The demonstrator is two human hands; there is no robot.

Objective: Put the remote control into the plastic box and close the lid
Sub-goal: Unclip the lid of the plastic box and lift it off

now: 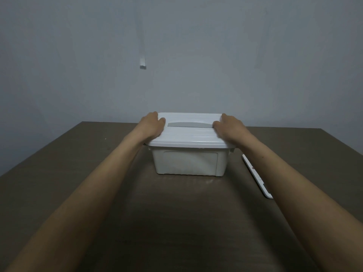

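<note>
brown table (176,222) | grey wall (255,55) | left hand (152,124), right hand (228,126) flat on lid (188,137) | remote control (257,176) on table

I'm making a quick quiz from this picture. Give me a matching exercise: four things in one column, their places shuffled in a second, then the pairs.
Things:
1. left hand
2. right hand
3. remote control
4. lid

Places:
A. flat on the table, right of the box
B. on the lid's left end
C. on top of the box
D. on the lid's right end

Pairs: 1-B, 2-D, 3-A, 4-C
</note>
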